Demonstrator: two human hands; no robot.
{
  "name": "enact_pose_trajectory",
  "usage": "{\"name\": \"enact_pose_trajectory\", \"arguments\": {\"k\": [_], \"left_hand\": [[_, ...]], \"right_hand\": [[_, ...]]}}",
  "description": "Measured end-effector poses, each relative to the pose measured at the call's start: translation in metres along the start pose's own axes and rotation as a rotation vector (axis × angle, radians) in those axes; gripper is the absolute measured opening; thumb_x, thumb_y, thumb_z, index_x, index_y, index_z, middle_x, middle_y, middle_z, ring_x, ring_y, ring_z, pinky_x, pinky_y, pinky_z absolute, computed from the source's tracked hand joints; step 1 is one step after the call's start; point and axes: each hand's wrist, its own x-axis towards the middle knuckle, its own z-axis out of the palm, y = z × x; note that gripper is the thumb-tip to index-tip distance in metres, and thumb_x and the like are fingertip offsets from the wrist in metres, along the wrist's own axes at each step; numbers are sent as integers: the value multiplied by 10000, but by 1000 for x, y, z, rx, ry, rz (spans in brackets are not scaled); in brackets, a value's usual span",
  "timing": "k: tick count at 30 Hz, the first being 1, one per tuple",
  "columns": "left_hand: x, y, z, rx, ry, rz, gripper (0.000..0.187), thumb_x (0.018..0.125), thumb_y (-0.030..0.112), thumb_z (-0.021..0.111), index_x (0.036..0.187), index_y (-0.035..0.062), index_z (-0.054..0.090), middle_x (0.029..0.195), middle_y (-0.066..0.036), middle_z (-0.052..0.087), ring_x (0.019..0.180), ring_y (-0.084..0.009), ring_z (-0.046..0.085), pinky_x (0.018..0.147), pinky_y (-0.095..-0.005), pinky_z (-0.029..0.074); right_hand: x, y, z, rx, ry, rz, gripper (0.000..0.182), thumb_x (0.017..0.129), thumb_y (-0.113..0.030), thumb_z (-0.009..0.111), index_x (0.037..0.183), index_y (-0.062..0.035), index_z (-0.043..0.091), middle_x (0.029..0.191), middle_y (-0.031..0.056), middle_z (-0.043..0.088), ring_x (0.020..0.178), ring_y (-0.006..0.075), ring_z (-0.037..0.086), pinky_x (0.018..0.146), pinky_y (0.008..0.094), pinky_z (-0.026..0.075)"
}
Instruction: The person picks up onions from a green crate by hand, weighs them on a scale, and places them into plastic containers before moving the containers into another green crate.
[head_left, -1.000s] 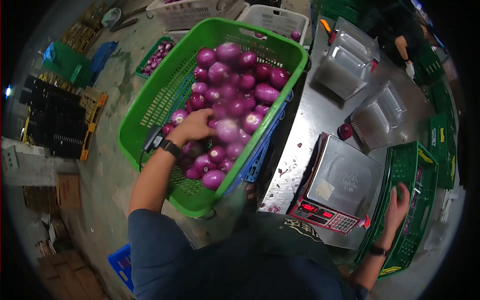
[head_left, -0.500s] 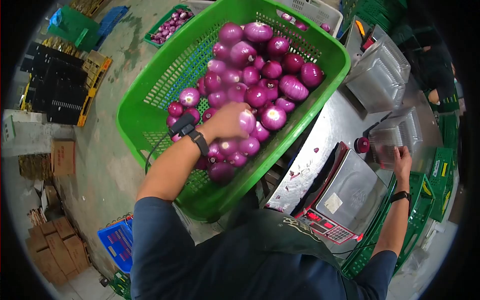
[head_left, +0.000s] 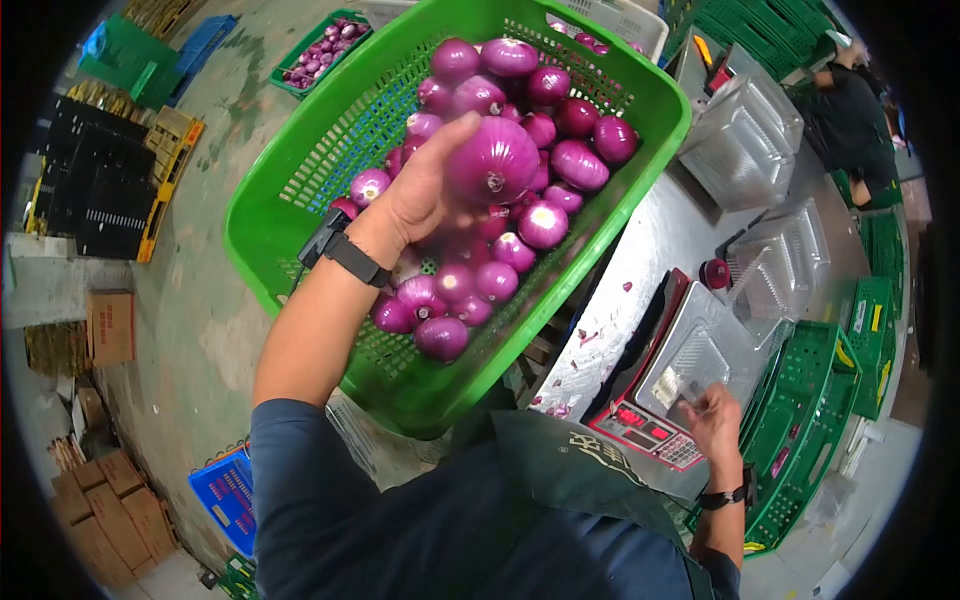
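My left hand (head_left: 428, 195) is raised above the green basket (head_left: 300, 165), fingers wrapped round a large purple onion (head_left: 495, 160). Peeled purple onions (head_left: 580, 165) fill much of the basket beneath it. Over the scale (head_left: 655, 400), my right hand (head_left: 714, 415) pinches the edge of a clear plastic container (head_left: 695, 365), which is over or on the metal weighing plate; its contact with the plate is hard to judge. The scale's red display is lit.
Stacked clear plastic containers (head_left: 745, 140) and more containers (head_left: 780, 265) stand on the metal table (head_left: 640, 260), beside a small dark-red round object (head_left: 714, 273). Onion skin scraps lie near the scale. Green crates (head_left: 810, 400) stand at right. Another person (head_left: 855, 125) is at upper right.
My left hand has lifted an onion up out of the pile. My right hand has moved from the container stack down and left to the scale, bringing a clear container.
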Motion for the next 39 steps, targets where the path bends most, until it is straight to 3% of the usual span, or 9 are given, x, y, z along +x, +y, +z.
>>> {"name": "enact_pose_trajectory", "arguments": {"k": [3,6,9,15,19,25,32,35,39], "left_hand": [[-4,5,19,35,-115,-7,622,943,650,529,1294,144,620,1122,-49,710,913,-156,683,590,-264,483],[-21,3,71,69,-124,53,620,964,650,516,1268,122,629,1083,-71,713,881,-147,705,599,-277,527],[-23,-27,114,98,-319,-77,672,970,689,476,1292,114,604,1099,-66,711,837,-120,680,546,-254,499],[-19,-11,140,578,-493,-125,687,1006,696,391,1369,119,484,878,-60,653,644,-108,625,501,-239,482],[74,-20,42,1311,190,480,457,886,384,701,1174,30,681,1017,-184,726,973,-333,712,829,-432,563],[123,-74,-25,1797,104,62,694,714,223,809,1359,80,593,1295,-212,606,1212,-376,599,1027,-475,499],[135,-87,-57,1023,20,31,804,649,202,906,1357,47,557,1136,-125,691,892,-279,704,790,-378,577],[86,-39,-23,238,44,-172,702,731,99,810,1366,79,511,1222,-120,639,1046,-260,672,887,-411,568],[34,-1,19,-34,-221,24,737,722,57,780,1389,84,468,1353,-178,569,1147,-297,641,1033,-457,521]], "right_hand": [[-11,-51,-15,72,84,-171,497,630,-187,923,1013,-20,656,969,146,659,882,310,649,765,365,516],[5,-93,-26,437,209,-48,922,595,-248,962,1382,-29,534,1265,161,634,1078,277,643,891,374,515],[36,-155,-37,845,348,-355,1220,637,-290,969,1589,-65,241,1503,202,450,1276,300,546,1053,420,460],[48,-187,-37,1222,414,-321,1119,669,-158,942,1555,-54,267,1440,167,486,1310,276,532,1083,414,477],[37,-137,-31,1300,420,-159,1005,659,-148,910,1488,-49,350,1337,131,535,1213,250,591,1028,389,517],[8,-79,-17,1474,550,102,872,720,-339,862,1427,-32,452,1291,104,563,1218,258,574,1067,405,469],[-20,-13,-3,1954,522,72,652,931,-541,634,1390,-92,520,1228,166,654,1050,358,662,857,458,560],[-23,-11,-13,1998,557,92,639,930,-511,651,1390,-89,517,1271,175,633,1117,375,646,919,525,556],[-23,7,-5,1872,626,126,647,856,-220,732,1430,-70,473,1343,150,571,1207,357,595,972,546,543]]}}
